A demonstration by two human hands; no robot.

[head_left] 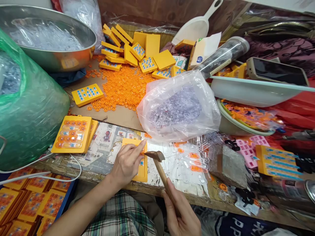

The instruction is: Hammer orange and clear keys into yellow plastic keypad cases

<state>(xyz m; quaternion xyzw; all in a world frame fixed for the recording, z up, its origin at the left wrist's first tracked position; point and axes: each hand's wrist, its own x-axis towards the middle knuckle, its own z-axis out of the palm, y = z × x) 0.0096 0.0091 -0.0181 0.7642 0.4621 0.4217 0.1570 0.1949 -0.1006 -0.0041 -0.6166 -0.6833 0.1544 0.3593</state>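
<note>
My right hand (180, 209) is wrapped round the wooden handle of a small hammer (161, 172). Its metal head is raised beside my left hand (126, 162), over the worktop. That left hand lies over a yellow plastic case (141, 172), index finger stretched out and the other fingers partly bent. It covers much of the case, and whether a small part sits under the fingertips is hidden. To the left, a yellow case with orange rings and clear covers (72, 134) rests on another case. A yellow case with blue-and-white pieces (88, 94) lies farther back.
Loose orange rings (128, 87) are heaped behind, below piled yellow cases (152, 46). A plastic bag of clear parts (177, 108) stands ahead. A green bag (31, 108) and metal bowl (73, 55) flank the left; a metal block (228, 165) sits right.
</note>
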